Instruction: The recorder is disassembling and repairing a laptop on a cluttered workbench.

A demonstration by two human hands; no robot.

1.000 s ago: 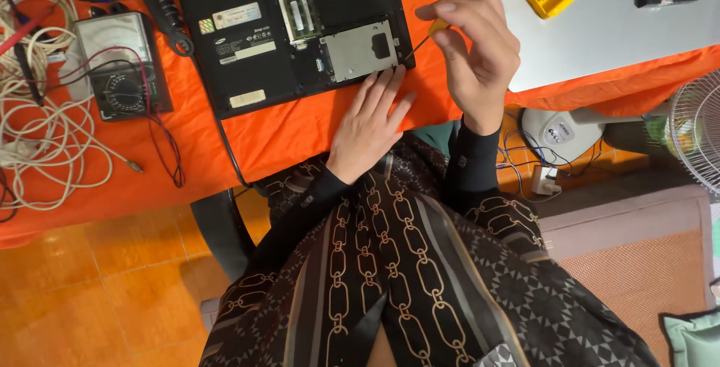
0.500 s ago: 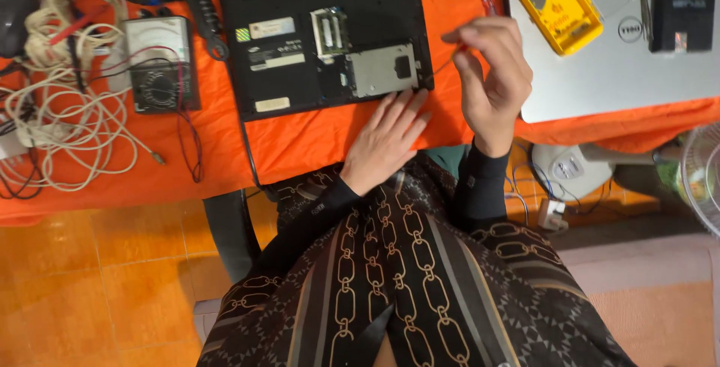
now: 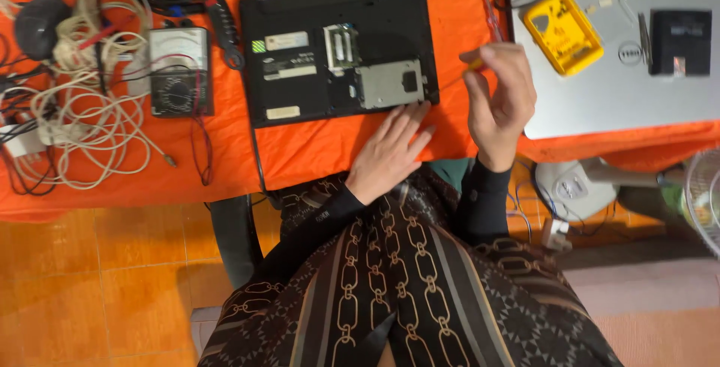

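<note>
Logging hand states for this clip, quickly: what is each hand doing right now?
Left hand: open, flat on the orange cloth, fingertips at the black laptop.
Right hand: closed on a thin screwdriver.

Landmark: open black laptop (image 3: 337, 56), underside up on the orange-covered desk (image 3: 315, 153). In front of it a bare strip of cloth runs to the desk edge; left hand (image 3: 390, 153) lies flat there, fingertips at the laptop's front right corner, blocking that corner. Right of it, narrow orange gap to the silver laptop (image 3: 622, 89), filled by the raised right hand (image 3: 499, 97) and its thin screwdriver (image 3: 491, 26). Left of it, meter (image 3: 178, 71) just beside, its red leads trailing forward; beyond that a white cable tangle (image 3: 67, 127), no free path. Behind it, black cables and gear crowd the edge. Yellow case (image 3: 562, 33) sits on the silver lid.
</note>
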